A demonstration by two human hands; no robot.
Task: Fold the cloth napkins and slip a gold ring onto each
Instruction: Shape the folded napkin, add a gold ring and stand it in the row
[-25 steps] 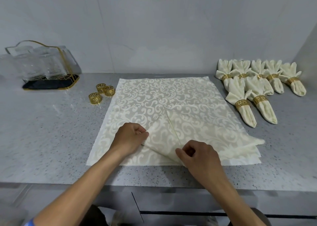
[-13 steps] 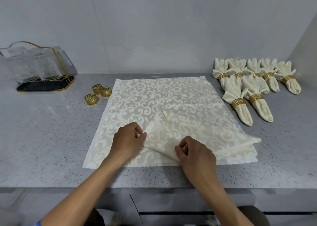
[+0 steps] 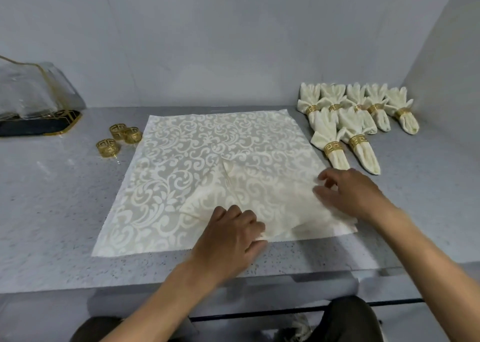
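A cream damask napkin (image 3: 187,154) lies spread on the grey counter, with a folded triangular flap (image 3: 259,193) of cloth on its near right part. My left hand (image 3: 228,235) pinches the near edge of that flap close to the napkin's front hem. My right hand (image 3: 350,193) pinches the cloth at the flap's right side, fingers curled. Three loose gold rings (image 3: 118,140) stand left of the napkin. Several folded napkins with gold rings (image 3: 345,123) lie in rows at the back right.
A clear glass holder on a black, gold-rimmed tray (image 3: 33,100) sits at the far left by the wall. The counter's front edge (image 3: 104,287) runs just below the napkin. A side wall (image 3: 452,68) closes the right end.
Both hands moved right along the flap: the left hand from its left corner to its near edge, the right hand out to its right side. The camera view shifted slightly.
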